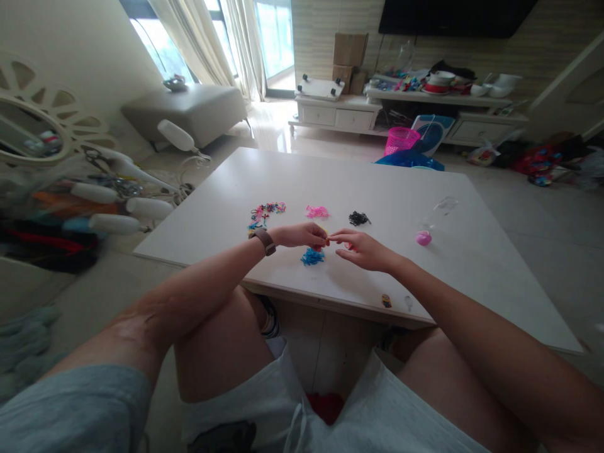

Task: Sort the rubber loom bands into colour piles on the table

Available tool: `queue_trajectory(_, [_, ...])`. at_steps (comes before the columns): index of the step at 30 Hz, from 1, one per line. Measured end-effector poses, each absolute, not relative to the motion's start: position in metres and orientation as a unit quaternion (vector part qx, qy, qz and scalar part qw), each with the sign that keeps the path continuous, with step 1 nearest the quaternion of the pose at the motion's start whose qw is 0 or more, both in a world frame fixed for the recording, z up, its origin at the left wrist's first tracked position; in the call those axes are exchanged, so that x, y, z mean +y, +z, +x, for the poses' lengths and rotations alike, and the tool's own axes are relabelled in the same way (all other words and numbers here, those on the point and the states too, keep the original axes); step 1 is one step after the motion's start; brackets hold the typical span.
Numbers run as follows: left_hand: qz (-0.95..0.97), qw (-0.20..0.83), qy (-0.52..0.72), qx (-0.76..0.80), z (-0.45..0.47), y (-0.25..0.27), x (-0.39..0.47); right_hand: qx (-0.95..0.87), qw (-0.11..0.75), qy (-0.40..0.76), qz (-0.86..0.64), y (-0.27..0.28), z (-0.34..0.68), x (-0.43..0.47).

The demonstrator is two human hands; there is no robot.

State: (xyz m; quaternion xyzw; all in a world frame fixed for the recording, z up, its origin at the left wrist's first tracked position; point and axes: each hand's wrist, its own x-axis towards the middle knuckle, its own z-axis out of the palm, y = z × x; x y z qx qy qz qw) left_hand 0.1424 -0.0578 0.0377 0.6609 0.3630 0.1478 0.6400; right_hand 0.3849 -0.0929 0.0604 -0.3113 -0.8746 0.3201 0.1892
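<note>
While the left hand (309, 235) curled palm-down above the white table (283, 179), the right hand (367, 250) met its fingertips, fingers outstretched; whether either pinched anything, I couldn't tell. Small blue bands (312, 257) lay just nearside of the left hand.

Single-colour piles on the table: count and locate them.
3 plainly: pink pile beyond the left hand, blue pile this side of it, black pile right of pink. The right hand may hide more.
</note>
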Motion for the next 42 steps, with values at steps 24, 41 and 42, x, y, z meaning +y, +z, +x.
queue_trajectory(24, [0.681, 0.563, 0.19, 0.428, 0.132, 0.034, -0.046, -0.879, 0.184, 0.241, -0.369, 0.061, 0.404, -0.075])
queue_trajectory(41, [0.632, 0.511, 0.252, 0.525, 0.124, 0.026, -0.037, -0.869, -0.012, 0.179, -0.462, 0.054, 0.43, -0.056])
queue_trajectory(42, [0.629, 0.506, 0.253, 0.533, 0.124, 0.026, -0.036, -0.867, -0.02, 0.179, -0.465, 0.055, 0.43, -0.056])
